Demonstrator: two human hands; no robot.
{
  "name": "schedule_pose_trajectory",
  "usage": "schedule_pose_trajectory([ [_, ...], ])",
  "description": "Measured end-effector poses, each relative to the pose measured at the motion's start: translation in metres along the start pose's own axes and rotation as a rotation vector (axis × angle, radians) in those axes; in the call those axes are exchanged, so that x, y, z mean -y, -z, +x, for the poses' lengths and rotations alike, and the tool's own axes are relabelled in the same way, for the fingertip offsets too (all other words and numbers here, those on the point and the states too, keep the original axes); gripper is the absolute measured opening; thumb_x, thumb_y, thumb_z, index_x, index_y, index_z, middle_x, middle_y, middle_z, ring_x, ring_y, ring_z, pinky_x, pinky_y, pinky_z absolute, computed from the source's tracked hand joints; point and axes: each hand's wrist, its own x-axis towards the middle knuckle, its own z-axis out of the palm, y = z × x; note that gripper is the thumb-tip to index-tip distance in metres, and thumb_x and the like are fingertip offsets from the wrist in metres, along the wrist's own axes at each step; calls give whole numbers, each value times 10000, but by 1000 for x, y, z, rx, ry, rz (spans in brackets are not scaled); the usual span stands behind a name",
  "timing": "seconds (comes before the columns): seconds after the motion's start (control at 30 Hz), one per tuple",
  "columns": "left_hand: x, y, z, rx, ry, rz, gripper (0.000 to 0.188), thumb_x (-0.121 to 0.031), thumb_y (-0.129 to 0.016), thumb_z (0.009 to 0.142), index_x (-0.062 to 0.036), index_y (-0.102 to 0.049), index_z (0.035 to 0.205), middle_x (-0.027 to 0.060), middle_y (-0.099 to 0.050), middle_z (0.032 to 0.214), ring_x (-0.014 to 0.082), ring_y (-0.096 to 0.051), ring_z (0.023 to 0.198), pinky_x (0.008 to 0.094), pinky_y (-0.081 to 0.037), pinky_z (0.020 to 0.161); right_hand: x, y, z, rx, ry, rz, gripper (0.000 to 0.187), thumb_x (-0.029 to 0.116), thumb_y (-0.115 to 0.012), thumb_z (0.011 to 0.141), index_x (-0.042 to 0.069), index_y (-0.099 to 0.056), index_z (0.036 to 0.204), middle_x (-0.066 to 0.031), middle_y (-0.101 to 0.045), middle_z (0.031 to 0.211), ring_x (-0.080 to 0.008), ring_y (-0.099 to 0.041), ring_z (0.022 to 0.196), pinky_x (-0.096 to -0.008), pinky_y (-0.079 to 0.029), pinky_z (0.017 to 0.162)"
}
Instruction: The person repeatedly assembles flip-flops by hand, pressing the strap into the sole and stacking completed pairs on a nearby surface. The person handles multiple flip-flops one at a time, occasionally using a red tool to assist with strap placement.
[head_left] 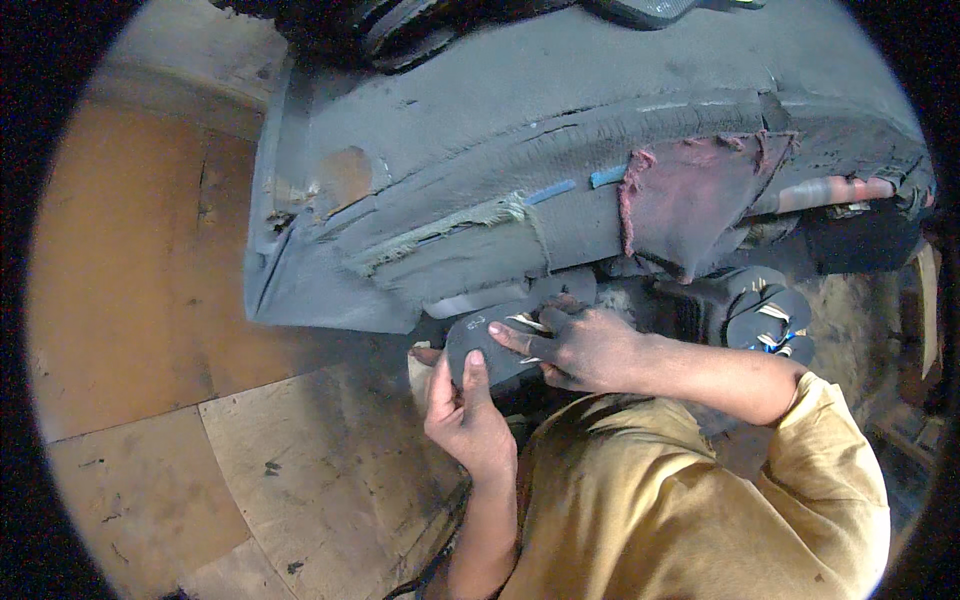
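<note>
A dark grey, sandal-shaped sole (468,338) with pale strap pieces is held in front of me, below the bench edge. My left hand (468,415) grips its rounded near end, thumb on the top face and fingers along the edge and underneath. From the right, my right hand (590,350) lies over the sole's other part, its index fingertip pressing on the top face. Pale strips show beside its fingers; its thumb side is partly hidden, so the exact grip on them is unclear.
A dusty grey-covered bench (500,100) spans the front, with a frayed pink cloth patch (690,200) hanging on its side. Several dark soles with pale straps (770,322) lie at the right. Black items (420,30) sit on top. Brown boards (140,290) cover the left floor.
</note>
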Motion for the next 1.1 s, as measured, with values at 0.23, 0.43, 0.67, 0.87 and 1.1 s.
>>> schedule_pose_trajectory([
  [0.23, -40, 27, -11, -99, -215, 192, 262, -78, -657, 926, 43, -642, 1157, 93, -673, 1024, 172, -638, 877, 300, -523, 778, 34, 4, 4, -310, 183, 28, 838, 259, -716, 762, 213, -362, 1521, -187, -626, 967, -390, -631, 938, -449, -559, 834],
  [0.43, -62, 61, -41, -138, -205, 110, 263, -55, -673, 908, 78, -656, 1134, 84, -641, 1021, 150, -597, 943, 302, -477, 859, 73, 24, -4, -597, 324, -29, 838, 308, -712, 746, 243, -383, 1514, -117, -613, 890, -327, -622, 896, -492, -487, 966],
  [0.67, -48, 102, -96, -276, -130, 135, 417, -124, -735, 880, 22, -555, 1226, 112, -649, 1098, 225, -627, 959, 368, -540, 856, 86, 33, -19, -603, 511, -144, 699, 308, -563, 834, 299, -383, 1510, -97, -615, 944, -351, -607, 1050, -534, -417, 1073],
  [0.87, -47, 109, -136, -102, -82, 138, 557, -72, -741, 852, 33, -443, 1310, 102, -594, 1143, 168, -582, 992, 309, -471, 862, 90, 74, -53, -400, 725, -355, 578, 346, -549, 800, 317, -570, 1377, -44, -617, 991, -337, -589, 1122, -677, -321, 1090],
  [1.1, -45, 24, -71, 235, -31, -408, 573, 5, -744, 833, 43, -450, 1324, 127, -595, 1163, 175, -607, 1027, 292, -489, 920, 71, 76, -78, -1131, 182, 751, 692, 169, -712, 884, 83, -355, 1471, -179, -527, 1355, -380, -474, 1317, -563, -386, 1074],
])
